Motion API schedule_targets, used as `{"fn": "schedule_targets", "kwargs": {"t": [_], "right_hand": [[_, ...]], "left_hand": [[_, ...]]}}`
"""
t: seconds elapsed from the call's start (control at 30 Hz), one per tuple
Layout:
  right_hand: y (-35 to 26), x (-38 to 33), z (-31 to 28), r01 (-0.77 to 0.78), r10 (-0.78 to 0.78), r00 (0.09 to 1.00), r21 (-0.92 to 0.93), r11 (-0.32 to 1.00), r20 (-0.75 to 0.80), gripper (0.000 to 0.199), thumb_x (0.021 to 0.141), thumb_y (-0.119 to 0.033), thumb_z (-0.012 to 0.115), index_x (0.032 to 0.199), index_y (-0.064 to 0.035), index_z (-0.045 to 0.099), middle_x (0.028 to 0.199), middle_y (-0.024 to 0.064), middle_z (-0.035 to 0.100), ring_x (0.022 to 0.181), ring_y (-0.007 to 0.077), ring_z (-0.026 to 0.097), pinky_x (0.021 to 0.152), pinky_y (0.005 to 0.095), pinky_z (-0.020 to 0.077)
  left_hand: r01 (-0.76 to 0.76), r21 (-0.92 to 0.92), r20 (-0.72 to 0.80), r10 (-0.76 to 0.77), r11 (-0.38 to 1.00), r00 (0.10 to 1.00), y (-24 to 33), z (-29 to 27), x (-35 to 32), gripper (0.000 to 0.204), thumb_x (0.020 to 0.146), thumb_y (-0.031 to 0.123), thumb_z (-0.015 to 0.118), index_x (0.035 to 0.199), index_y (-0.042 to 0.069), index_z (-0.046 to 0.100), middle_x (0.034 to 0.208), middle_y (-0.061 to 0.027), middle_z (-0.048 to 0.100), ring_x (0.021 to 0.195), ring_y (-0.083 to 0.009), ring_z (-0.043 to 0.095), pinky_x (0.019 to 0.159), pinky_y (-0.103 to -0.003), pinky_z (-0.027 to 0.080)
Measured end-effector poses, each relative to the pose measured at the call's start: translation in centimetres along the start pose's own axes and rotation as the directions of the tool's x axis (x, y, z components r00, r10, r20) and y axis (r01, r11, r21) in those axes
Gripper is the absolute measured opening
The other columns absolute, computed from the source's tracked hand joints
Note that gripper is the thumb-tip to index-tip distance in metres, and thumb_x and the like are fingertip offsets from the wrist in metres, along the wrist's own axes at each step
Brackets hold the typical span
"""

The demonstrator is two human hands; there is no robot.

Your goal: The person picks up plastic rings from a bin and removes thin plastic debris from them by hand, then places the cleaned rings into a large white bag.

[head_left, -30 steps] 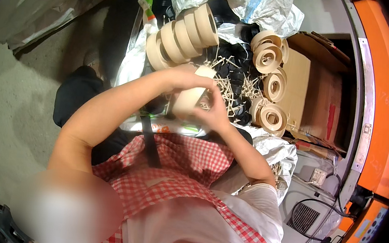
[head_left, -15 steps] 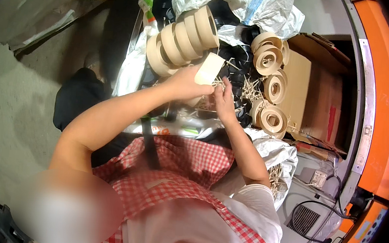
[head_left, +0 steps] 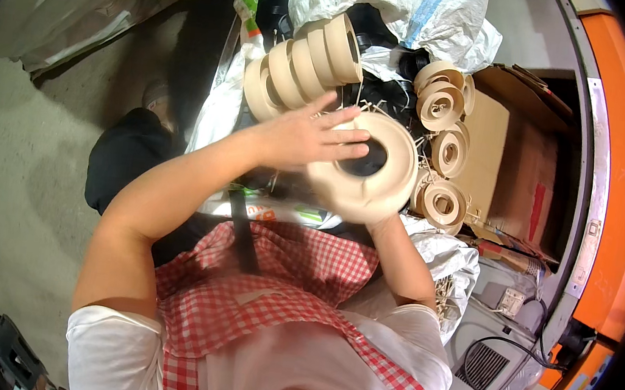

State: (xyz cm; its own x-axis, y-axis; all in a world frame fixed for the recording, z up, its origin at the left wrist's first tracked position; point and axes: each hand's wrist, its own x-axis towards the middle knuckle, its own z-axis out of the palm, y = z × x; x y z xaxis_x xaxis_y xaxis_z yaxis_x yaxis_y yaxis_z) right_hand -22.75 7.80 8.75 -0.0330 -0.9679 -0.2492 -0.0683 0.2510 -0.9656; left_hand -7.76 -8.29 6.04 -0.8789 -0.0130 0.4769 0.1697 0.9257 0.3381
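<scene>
A beige plastic ring (head_left: pixel 394 181) with a wide hole faces up in front of me. My left hand (head_left: pixel 311 138) lies over its left side, fingers spread and reaching toward the hole; whether it touches the ring I cannot tell. My right hand (head_left: pixel 381 223) holds the ring from the near side, its fingers hidden beneath. Just beyond my left hand, a slanting row of similar beige rings (head_left: pixel 299 68) rests on the pile. More beige ring parts (head_left: pixel 449 152) stand in a column to the right. Black parts (head_left: pixel 380 92) and thin beige scraps lie between them.
An open cardboard box (head_left: pixel 517 171) is at the right, before an orange machine (head_left: pixel 612 173). White woven sacks (head_left: pixel 393 5) lie at the far side. Near my right arm are another white bag (head_left: pixel 465 264) with scraps, a socket (head_left: pixel 511 301) and a black cable (head_left: pixel 473 337).
The beige ring, seen edge-on before, has turned to show its flat face and come nearer. My left hand has let go and spread its fingers; my right hand has gone underneath.
</scene>
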Motion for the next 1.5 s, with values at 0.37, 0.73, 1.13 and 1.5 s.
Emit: {"fn": "schedule_targets", "kwargs": {"t": [0.37,0.73,1.13,1.5], "right_hand": [[0.7,0.5,0.2,-0.530,0.269,0.837,0.582,0.617,0.478,0.039,0.096,-0.009,0.043,0.134,0.0005,0.039,0.131,0.0156,0.048,0.117,0.0211,0.051,0.100,0.0344,0.0427],[-2.3,20.3,-13.5,0.006,-0.363,0.725,-0.522,0.853,-0.585,0.047,0.094,-0.026,0.048,0.132,0.0001,0.045,0.117,0.0142,0.059,0.104,0.0184,0.055,0.087,0.0279,0.0429],[3.0,19.6,-15.8,-0.248,0.220,0.909,-0.036,0.968,-0.353,0.038,0.090,-0.030,0.053,0.114,-0.0010,0.059,0.102,0.0081,0.064,0.085,0.0164,0.062,0.072,0.0289,0.0501],[-1.9,6.1,-7.9,-0.067,-0.090,0.792,-0.233,0.970,-0.603,0.062,0.079,-0.031,0.064,0.126,0.0036,0.044,0.117,0.0225,0.055,0.107,0.0335,0.054,0.095,0.0396,0.0410]], "left_hand": [[0.213,-0.004,-0.501,-0.186,0.977,0.845,0.2,-0.8,3.3,0.055,0.077,0.018,0.063,0.129,0.011,0.048,0.135,-0.0065,0.046,0.130,-0.0298,0.037,0.108,-0.050,0.025],[0.626,-0.680,0.195,-0.917,-0.382,-0.347,-4.3,5.6,-2.0,0.087,0.069,0.031,0.076,0.125,-0.012,0.025,0.118,-0.0245,0.046,0.108,-0.0319,0.052,0.089,-0.038,0.046],[0.401,-0.853,0.360,-0.933,-0.335,-0.014,-2.5,1.4,-0.4,0.056,0.064,-0.008,0.061,0.116,-0.002,0.042,0.107,-0.0143,0.056,0.099,-0.0244,0.058,0.080,-0.033,0.051],[0.504,-0.575,-0.278,-0.732,0.645,0.622,4.4,-10.5,-0.7,0.062,0.070,0.015,0.078,0.122,0.005,0.046,0.106,-0.0100,0.060,0.101,-0.0166,0.055,0.089,-0.032,0.044]]}}
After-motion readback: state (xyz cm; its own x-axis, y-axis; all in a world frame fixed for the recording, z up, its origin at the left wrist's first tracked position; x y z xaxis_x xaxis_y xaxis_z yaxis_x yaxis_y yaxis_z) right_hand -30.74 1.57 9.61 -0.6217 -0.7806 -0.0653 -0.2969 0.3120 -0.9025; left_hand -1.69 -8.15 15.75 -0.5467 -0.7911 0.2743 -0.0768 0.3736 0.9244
